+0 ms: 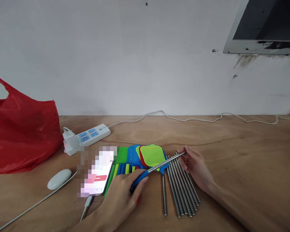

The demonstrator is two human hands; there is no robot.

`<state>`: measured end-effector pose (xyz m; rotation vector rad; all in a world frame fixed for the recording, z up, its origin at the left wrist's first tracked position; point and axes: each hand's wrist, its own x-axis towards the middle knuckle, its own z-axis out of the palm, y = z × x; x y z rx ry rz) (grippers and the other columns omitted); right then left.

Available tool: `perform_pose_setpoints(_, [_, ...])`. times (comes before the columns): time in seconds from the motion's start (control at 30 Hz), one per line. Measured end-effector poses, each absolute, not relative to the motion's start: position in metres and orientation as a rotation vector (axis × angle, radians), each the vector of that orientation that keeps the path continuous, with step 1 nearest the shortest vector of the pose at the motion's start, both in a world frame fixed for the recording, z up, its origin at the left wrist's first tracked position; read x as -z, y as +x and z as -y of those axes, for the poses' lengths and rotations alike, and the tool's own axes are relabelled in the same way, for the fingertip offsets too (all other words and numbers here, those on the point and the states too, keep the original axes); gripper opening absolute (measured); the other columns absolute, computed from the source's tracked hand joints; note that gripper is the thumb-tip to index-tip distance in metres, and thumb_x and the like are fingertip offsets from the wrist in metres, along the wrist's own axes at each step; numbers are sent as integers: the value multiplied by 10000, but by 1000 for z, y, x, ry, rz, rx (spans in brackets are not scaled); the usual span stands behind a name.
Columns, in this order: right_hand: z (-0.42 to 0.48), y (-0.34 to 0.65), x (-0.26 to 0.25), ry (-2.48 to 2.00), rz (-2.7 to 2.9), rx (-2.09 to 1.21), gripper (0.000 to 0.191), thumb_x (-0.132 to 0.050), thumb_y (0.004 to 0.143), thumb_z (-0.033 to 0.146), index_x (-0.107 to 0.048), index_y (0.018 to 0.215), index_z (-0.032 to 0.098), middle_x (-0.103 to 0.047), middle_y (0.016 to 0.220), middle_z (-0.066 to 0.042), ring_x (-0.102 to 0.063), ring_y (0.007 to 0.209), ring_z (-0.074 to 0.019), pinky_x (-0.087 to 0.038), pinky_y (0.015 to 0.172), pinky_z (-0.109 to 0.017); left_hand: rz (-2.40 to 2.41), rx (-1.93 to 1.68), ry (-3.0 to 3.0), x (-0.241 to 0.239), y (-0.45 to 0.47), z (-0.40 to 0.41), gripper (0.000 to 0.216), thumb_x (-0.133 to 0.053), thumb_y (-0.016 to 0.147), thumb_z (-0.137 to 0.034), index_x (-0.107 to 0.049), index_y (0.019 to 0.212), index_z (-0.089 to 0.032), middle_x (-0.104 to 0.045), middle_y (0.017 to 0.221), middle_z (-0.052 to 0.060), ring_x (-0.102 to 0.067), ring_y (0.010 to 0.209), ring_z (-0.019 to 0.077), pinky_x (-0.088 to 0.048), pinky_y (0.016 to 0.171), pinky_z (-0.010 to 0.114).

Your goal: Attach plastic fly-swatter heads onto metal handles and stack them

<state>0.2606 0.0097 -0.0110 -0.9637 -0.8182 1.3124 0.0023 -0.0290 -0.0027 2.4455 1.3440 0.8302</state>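
My left hand [122, 195] is closed around a blue plastic handle [139, 180]. A thin metal rod [160, 165] extends from this handle up to the right. At the rod's far tip, the fingers of my right hand [195, 166] pinch it. Below the rod several loose metal tubes [183, 190] lie side by side in a fan. Behind the held rod are mesh fly swatter heads, with a yellow-green one [152, 156] on top and a blue one [133, 156] beside it. One metal tube [164, 196] leads down from a blue head. Coloured handles [116, 170] lie partly hidden behind my left hand.
A lit, partly blurred phone [100, 175] is left of the handles, with a cable plugged in. Farther left are a white oval object [59, 179] and a red plastic bag [26, 132]. A power strip [94, 134] stands near the wall, its cord running right along the wooden table [251, 154].
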Motion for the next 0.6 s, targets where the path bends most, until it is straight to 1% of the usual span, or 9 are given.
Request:
perform_pose_setpoints(0.1, [-6, 259, 10, -956, 951, -1298, 403, -752, 748, 585, -726, 759, 183, -629, 571, 11, -451, 415, -63, -301, 384, -169, -1317, -726, 2454, 0, 3, 30, 280, -441, 1019, -352, -685, 1116, -251, -765, 825, 5, -706, 654, 205, -472, 570, 272])
perform_pose_setpoints(0.23, [2, 252, 9, -936, 1216, -1372, 399, -664, 845, 574, -734, 844, 181, -656, 617, -8, -460, 421, -70, -318, 382, -179, -1280, -719, 2453, -2, 5, 32, 254, -440, 1015, -351, -667, 1067, -249, -733, 733, -12, -682, 583, 194, -434, 526, 261])
perform_pose_setpoints(0.33, [7, 249, 8, -939, 1294, -1368, 394, -666, 846, 565, -730, 871, 178, -687, 640, -20, -453, 397, -63, -300, 368, -177, -1263, -771, 2459, -2, 5, 33, 226, -454, 1014, -365, -650, 1028, -252, -714, 691, -25, -657, 532, 180, -413, 506, 255])
perform_pose_setpoints(0.43, [8, 248, 6, -947, 1305, -1342, 385, -692, 824, 558, -726, 875, 178, -720, 683, -37, -464, 392, -59, -311, 374, -178, -1227, -813, 2479, -2, 5, 33, 216, -444, 1024, -369, -631, 1038, -261, -702, 669, -37, -638, 497, 172, -387, 477, 251])
perform_pose_setpoints(0.6, [6, 250, 9, -979, 1343, -1362, 374, -701, 819, 548, -715, 866, 178, -710, 662, -28, -471, 395, -67, -326, 386, -184, -1187, -763, 2575, 1, 4, 32, 197, -388, 1035, -318, -574, 1077, -266, -726, 720, -33, -685, 558, 199, -420, 514, 268])
